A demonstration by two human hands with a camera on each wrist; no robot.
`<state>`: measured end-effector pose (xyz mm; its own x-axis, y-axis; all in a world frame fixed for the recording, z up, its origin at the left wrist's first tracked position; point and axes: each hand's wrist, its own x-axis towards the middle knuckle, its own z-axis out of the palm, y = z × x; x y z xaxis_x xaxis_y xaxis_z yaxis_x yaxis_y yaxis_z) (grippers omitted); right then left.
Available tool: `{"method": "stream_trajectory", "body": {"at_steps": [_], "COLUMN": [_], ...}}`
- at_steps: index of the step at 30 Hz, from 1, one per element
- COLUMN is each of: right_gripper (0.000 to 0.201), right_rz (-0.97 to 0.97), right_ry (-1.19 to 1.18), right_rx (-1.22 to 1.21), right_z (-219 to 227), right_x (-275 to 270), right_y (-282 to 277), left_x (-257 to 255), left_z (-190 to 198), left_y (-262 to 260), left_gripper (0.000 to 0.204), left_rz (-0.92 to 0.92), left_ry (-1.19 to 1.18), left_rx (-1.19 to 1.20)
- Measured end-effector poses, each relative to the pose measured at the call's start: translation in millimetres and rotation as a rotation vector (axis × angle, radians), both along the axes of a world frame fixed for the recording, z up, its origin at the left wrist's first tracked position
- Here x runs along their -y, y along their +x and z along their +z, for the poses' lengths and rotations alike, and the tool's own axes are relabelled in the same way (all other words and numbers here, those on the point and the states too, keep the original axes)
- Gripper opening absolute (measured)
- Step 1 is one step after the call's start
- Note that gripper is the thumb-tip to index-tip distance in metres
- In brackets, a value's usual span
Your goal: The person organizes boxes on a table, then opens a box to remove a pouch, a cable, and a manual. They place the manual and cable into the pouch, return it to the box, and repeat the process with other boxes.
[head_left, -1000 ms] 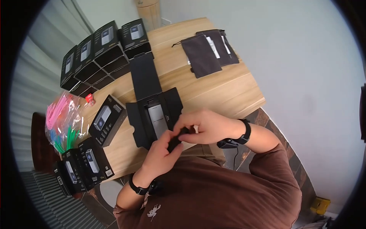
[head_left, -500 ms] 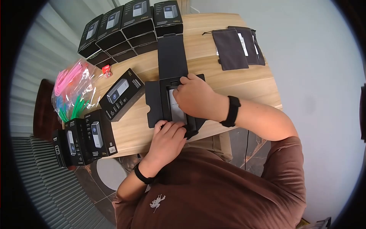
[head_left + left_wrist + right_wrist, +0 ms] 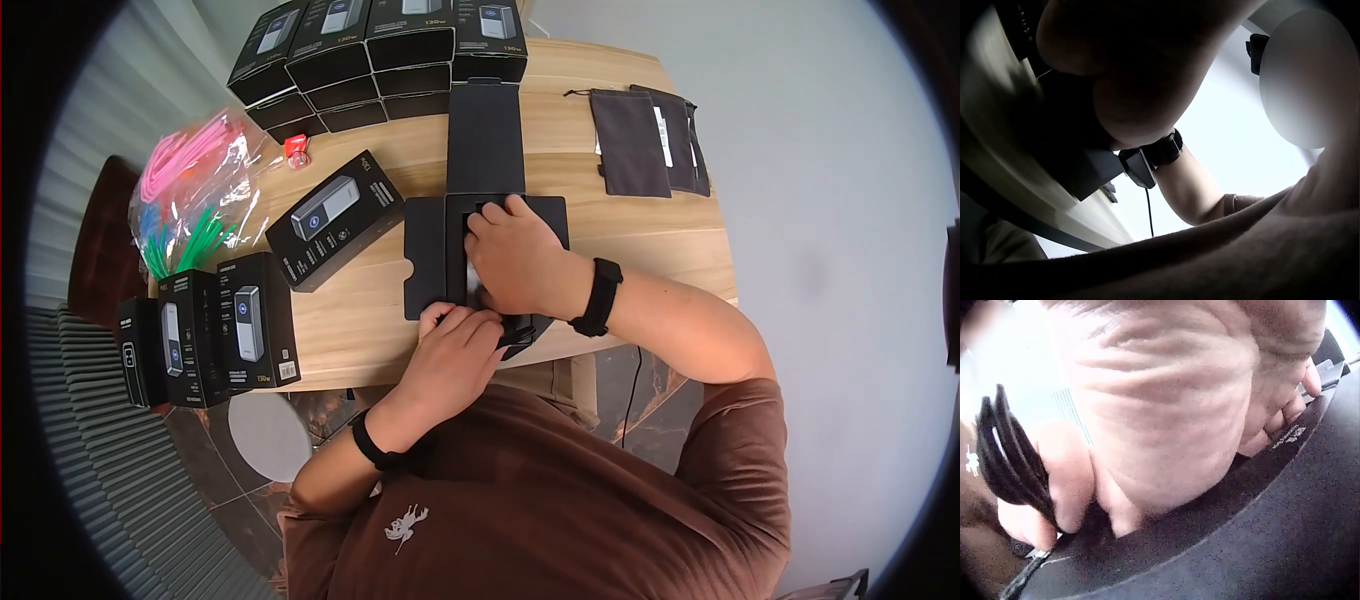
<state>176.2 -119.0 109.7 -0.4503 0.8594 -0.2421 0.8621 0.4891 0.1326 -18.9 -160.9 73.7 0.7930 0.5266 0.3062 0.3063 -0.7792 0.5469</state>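
A black box [image 3: 485, 140] lies unfolded on the table in front of me, its long lid laid back and side flaps spread. Inside it is a silver power bank [image 3: 473, 286], mostly covered by my right hand [image 3: 525, 262]. That hand's fingers curl down over the far end of the power bank, with the thumb nearer me; their grip on it is partly hidden. My left hand [image 3: 452, 352] is at the box's near edge, holding a bundled black cable [image 3: 1011, 453]. Loops of the cable stick out past its fingers in the right wrist view.
Stacked black boxes [image 3: 410, 52] stand at the back. Another box [image 3: 335, 222] lies left of the open one, with several upright boxes [image 3: 258, 325] at the front left. Behind them sits a plastic bag [image 3: 190, 185] of coloured ties. Dark grey pouches [image 3: 632, 145] lie at the right.
Both hands were together over the near end of the box, handling a small black thing. My right hand has since moved onto the power bank, while my left stays at the near edge.
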Motion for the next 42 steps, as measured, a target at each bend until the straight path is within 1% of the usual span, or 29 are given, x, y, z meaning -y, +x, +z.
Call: {"method": "stream_trajectory", "body": {"at_steps": [1, 4, 7, 10, 13, 16, 19, 22, 25, 28, 31, 34, 37, 40, 42], "right_gripper": [0.055, 0.056, 0.059, 0.054, 0.039, 0.033, 0.036, 0.041, 0.046, 0.043, 0.042, 0.042, 0.044, 0.042, 0.036], "right_rz": [0.019, 0.004, -0.067, -0.093, -0.017, 0.071, 0.055, -0.001, -0.075, -0.076, -0.035, 0.022, -0.016, -0.085, -0.095], "right_ry": [0.019, -0.049, -0.146, -0.256, -0.284, -0.204, -0.304, -0.357, -0.436, -0.446, -0.367, -0.081, -0.090, -0.267, -0.290], "right_rx": [-0.010, -0.068, -0.078, -0.089, -0.059, -0.157, -0.135, -0.110, -0.445, -0.528, -0.371, -0.385, -0.377, -0.345, -0.302], "right_z": [1, -1, 4, 9, 16, 9, 11, 16, 25, 21, 16, -7, -14, -4, -5], "right_x": [1, 0, -7, -13, -15, -8, -7, -7, -9, -12, -11, 6, 10, 8, 8], "right_y": [1, 5, 4, 8, 9, 11, 8, 8, 17, 29, 27, 18, 11, 10, 9], "left_x": [0, 1, 1, 2, 2, 3, 3, 3, 0, -8, -11, -12, -10, -8, -8], "left_z": [0, 0, -2, -2, -1, -2, -2, -5, -8, -12, -13, -12, -12, -12, -13], "left_y": [0, 0, 0, -1, 1, -1, -1, -1, -7, -19, -25, -27, -23, -21, -22], "left_gripper": [0.021, 0.021, 0.022, 0.022, 0.022, 0.021, 0.021, 0.020, 0.019, 0.019, 0.019, 0.019, 0.019, 0.019, 0.020], "left_rz": [-0.002, -0.002, 0.004, 0.007, 0.011, 0.011, 0.019, 0.014, -0.018, -0.080, -0.129, -0.132, -0.098, -0.095, -0.101], "left_ry": [0.005, 0.014, 0.015, 0.013, 0.017, 0.006, 0.001, -0.003, -0.048, -0.123, -0.146, -0.150, -0.156, -0.148, -0.150], "left_rx": [0.001, 0.000, -0.004, -0.011, -0.006, -0.005, 0.012, 0.043, 0.112, 0.207, 0.241, 0.215, 0.191, 0.180, 0.175]}}
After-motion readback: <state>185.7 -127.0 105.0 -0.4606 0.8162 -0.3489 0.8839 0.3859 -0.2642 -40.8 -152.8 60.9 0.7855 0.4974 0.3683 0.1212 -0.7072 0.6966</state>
